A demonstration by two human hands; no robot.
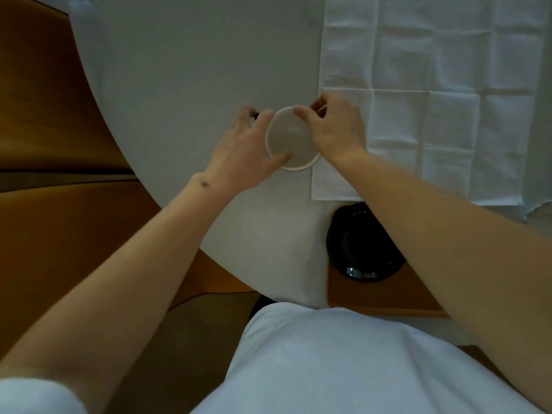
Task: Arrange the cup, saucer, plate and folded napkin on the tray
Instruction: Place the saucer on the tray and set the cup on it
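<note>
Two hands, left hand (242,150) and right hand (334,130), fingers curled gripping white saucer (291,141), no writing legible

The wide grey tray (185,70) lies bare beyond and to the left of the saucer (291,141), giving open room there. Both hands crowd the saucer: the left hand (242,150) on its left rim, the right hand (334,130) on its right. Just right of it spreads the unfolded white napkin (433,109). Nearer the body, a black plate (363,249) sits on the counter (382,294), partly under the right forearm.
</note>
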